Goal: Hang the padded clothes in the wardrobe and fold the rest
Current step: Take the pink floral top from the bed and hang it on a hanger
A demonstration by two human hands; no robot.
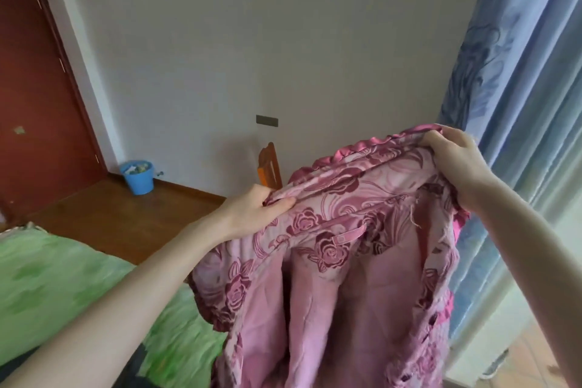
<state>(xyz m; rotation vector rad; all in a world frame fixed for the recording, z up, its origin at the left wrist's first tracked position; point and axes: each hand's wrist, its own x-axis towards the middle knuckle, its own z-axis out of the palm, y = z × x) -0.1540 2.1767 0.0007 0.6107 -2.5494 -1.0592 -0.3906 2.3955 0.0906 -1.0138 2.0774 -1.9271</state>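
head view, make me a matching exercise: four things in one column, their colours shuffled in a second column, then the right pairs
Things:
1. jacket
2. bucket
3. curtain
4. bedcover

Colours:
a. green
b. pink with dark rose pattern
c. plain bright blue
d. pale blue with swirls

Pairs: 1-b, 2-c, 3-d, 4-a
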